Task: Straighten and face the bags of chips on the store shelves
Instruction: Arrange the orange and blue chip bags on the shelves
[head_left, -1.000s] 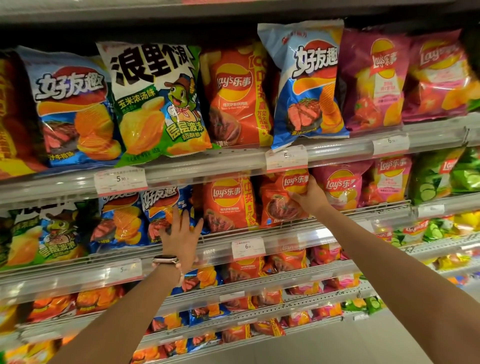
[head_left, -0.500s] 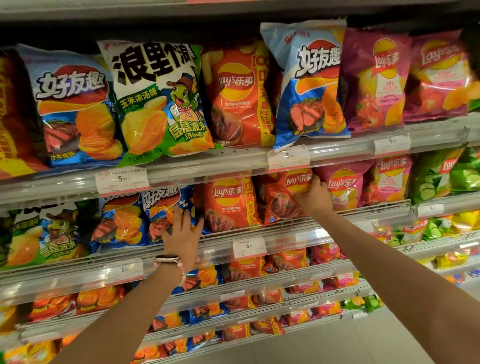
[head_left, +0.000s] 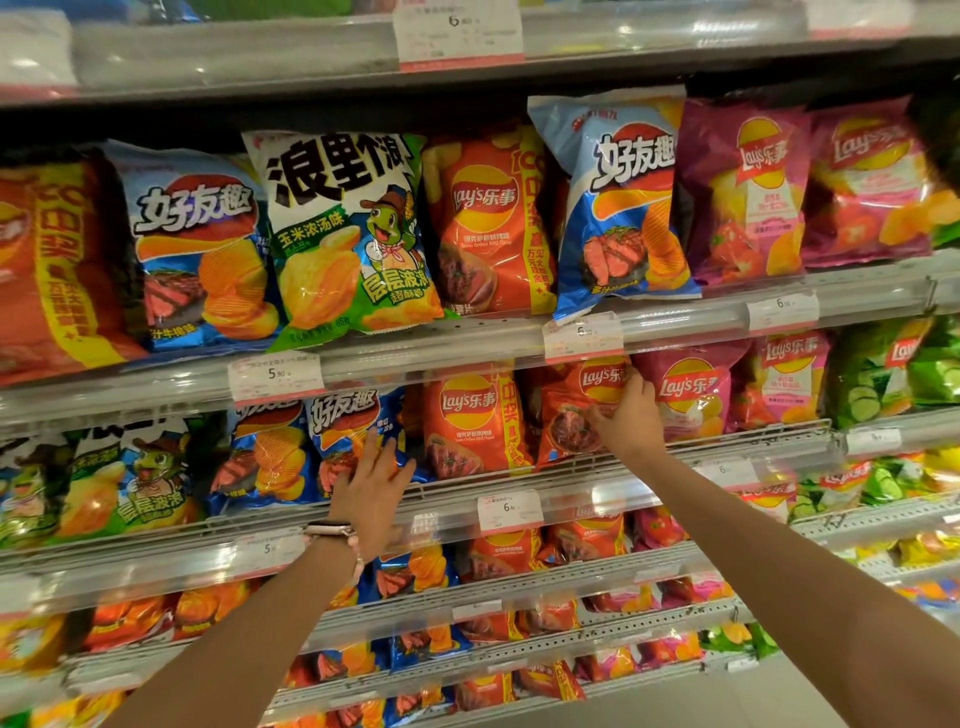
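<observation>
On the second shelf down, the left hand (head_left: 370, 488) lies with fingers straight and spread against the lower front of a blue ridged-chip bag (head_left: 353, 436), much as it did a second ago, though the fingertips now reach a little higher on the pack; a watch (head_left: 332, 531) sits on that wrist just above the clear shelf rail (head_left: 447, 499). To the left of that bag stands a second blue bag (head_left: 265, 457), and beyond it a green-and-white bag with a cartoon turtle (head_left: 135, 478). Right of the left hand, an upright orange Lay's bag (head_left: 470, 421) faces forward, untouched. Next to it the right hand (head_left: 626, 421) grips the right edge of another orange Lay's bag (head_left: 576, 410), thumb across its front and fingers curled around the side toward a magenta Lay's bag (head_left: 685, 395); this orange bag leans slightly, its top tipped to the right, and compared with the earlier frames the hand sits a touch further right and higher on it. The whole view has dropped in the frame, so a further shelf edge with a price tag (head_left: 460, 34) now shows at the top. On the shelf above the hands, a blue bag (head_left: 618, 202) tilts and overhangs the price tag (head_left: 582, 335) below it.
</observation>
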